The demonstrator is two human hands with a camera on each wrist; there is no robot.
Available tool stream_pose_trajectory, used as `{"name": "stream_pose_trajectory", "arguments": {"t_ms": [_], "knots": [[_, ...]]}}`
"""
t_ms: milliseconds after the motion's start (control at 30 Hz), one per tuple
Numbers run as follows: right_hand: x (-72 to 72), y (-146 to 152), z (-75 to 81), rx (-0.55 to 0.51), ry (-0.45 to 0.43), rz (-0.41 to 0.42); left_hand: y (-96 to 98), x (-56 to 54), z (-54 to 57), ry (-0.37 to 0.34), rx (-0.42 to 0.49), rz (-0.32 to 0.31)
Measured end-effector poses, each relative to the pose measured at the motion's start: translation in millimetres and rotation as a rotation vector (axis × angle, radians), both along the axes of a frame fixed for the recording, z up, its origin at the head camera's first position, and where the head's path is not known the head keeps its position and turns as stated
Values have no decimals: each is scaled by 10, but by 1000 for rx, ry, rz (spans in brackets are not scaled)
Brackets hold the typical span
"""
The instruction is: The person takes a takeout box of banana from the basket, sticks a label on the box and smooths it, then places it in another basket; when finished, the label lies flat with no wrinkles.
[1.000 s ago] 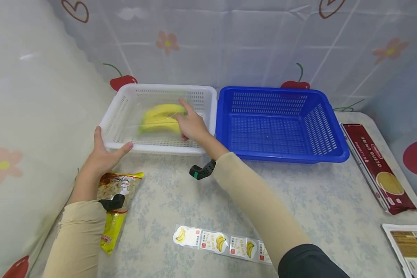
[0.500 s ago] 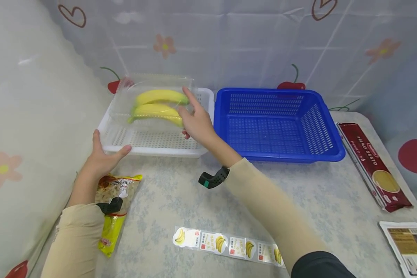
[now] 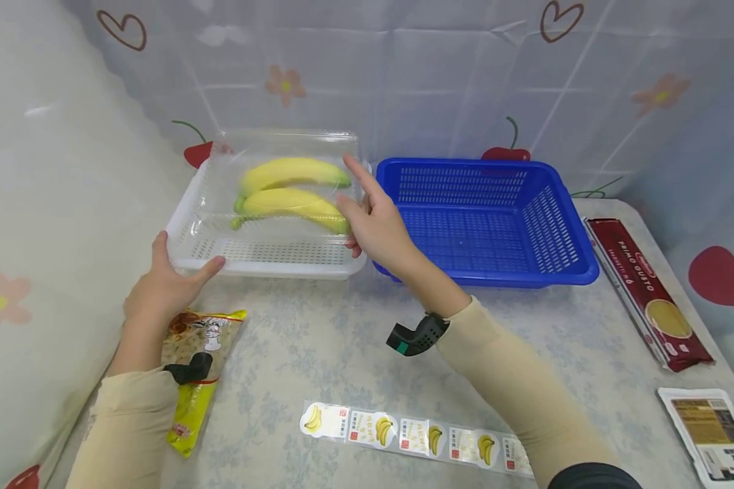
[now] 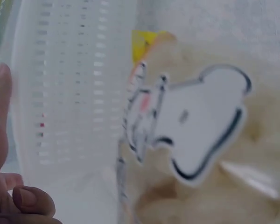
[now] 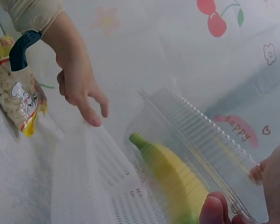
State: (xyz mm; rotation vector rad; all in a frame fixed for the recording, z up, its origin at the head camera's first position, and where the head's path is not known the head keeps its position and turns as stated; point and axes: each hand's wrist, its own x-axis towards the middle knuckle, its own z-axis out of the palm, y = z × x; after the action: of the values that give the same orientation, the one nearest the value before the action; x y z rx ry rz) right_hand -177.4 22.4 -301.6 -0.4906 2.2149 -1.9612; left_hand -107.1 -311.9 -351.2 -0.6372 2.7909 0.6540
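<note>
My right hand (image 3: pixel 382 231) holds a clear plastic box (image 3: pixel 290 145) by its right end. Two bananas (image 3: pixel 293 172) lie inside it, one behind the other. The box is raised over the white basket (image 3: pixel 263 268) and overlaps its back rim in the head view. In the right wrist view, fingertips and thumb pinch the box's edge (image 5: pixel 210 112), close to a banana (image 5: pixel 172 175). At the basket's front left corner my left hand (image 3: pixel 162 288) grips the rim. The left wrist view has its thumb (image 4: pixel 0 112) on the rim and its other fingers curled below.
To the right stands a blue basket (image 3: pixel 483 277). A yellow-ended snack bag (image 3: pixel 204 343) lies by the left forearm. A strip of banana stickers (image 3: pixel 425 438) lies in front. On the right are a red spaghetti pack (image 3: pixel 648 292) and a flat white-edged pouch (image 3: pixel 709 435).
The right hand has lifted the box of bananas up from inside the white basket and shifted it rightward. The left hand stays at the basket's corner.
</note>
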Motion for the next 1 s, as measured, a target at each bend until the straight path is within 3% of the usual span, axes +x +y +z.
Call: {"name": "stream_pose_trajectory", "arguments": {"t_ms": [100,233,333,433,567,733,900,1000], "knots": [[62,118,41,-4,4,0,60,35,64,75,-14,14],[189,265,159,7,11,-3,190,90,192,229,24,16],[284,355,237,20,19,-6,338,135,321,326,79,-40],[326,438,226,32,23,-10,525,167,453,385,139,-137],[329,553,115,38,23,-11,773,190,587,412,183,-249],[383,675,32,30,30,0,988,210,651,402,244,-341],[509,762,12,20,14,15,1044,219,613,425,469,-419],[606,814,4,22,-1,12,1047,251,588,442,561,-459]]}}
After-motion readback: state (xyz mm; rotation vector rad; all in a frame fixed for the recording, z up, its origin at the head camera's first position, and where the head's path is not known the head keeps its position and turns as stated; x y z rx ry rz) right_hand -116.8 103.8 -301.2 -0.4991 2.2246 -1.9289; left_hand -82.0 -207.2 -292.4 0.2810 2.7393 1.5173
